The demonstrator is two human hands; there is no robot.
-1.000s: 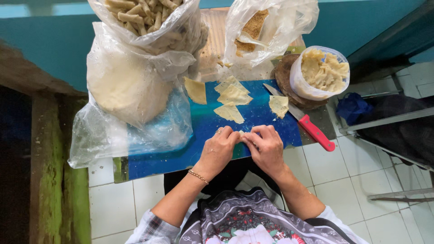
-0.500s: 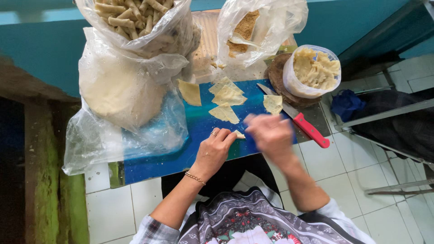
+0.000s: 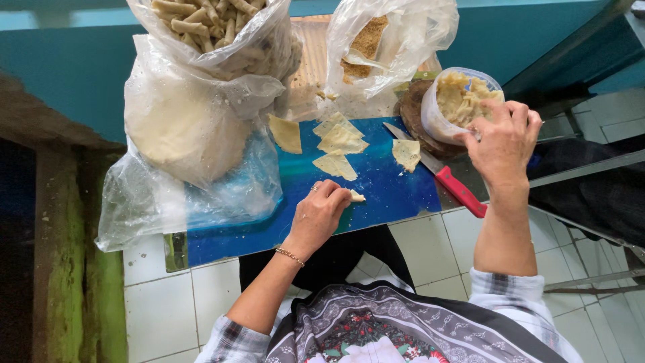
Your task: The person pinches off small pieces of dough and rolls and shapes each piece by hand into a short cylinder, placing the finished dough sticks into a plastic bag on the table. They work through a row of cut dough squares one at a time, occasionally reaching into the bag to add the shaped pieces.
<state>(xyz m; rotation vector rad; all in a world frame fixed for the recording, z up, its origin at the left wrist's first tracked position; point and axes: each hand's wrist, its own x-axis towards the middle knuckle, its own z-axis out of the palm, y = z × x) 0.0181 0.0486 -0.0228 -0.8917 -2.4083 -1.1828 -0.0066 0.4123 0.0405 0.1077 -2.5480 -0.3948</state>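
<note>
My left hand point(image 3: 321, 214) rests on the blue board point(image 3: 376, 185) and pinches a small folded piece of pale dough wrapper point(image 3: 355, 196). My right hand point(image 3: 504, 141) is stretched out to the right, its fingers curled over the rim of a clear plastic tub of yellowish filling point(image 3: 457, 101). Several triangular dough wrappers point(image 3: 339, 151) lie on the board between the two hands. One more wrapper piece point(image 3: 406, 153) sits next to a red-handled knife point(image 3: 443, 178).
A big clear bag holding a stack of round dough sheets point(image 3: 178, 128) fills the left of the board. Behind it are a bag of rolled pieces point(image 3: 208, 23) and a bag of brown crumbs point(image 3: 366, 40). White floor tiles lie below; a green post point(image 3: 67, 262) stands at the left.
Both hands were together over one wrapper at the board's front edge. The right hand has left it and swung up right to the tub. The left hand still holds the folded piece.
</note>
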